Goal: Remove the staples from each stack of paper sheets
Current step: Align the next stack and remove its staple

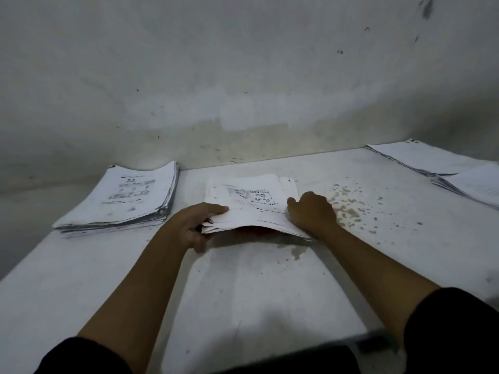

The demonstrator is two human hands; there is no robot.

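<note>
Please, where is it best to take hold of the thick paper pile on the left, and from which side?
Probably the near edge of the left pile, coming from the front: its sheets lie flat on the table, that edge faces the person, and the wall blocks the far side.

The bundle (251, 206) between the fingers of the left hand (195, 225) and right hand (313, 211) is thin white paper, matt, printed with smudged black ink, its near edge curled and limp. The table (256, 287) under the fingers is a matt, pale painted surface, scuffed, with chipped flecks of worn finish (351, 209) just beside the right fingers. Out past the left fingers, a thick stack (127, 201) is the same matt paper with grey, dog-eared edges; both sleeves look like dark matt cloth.
</note>
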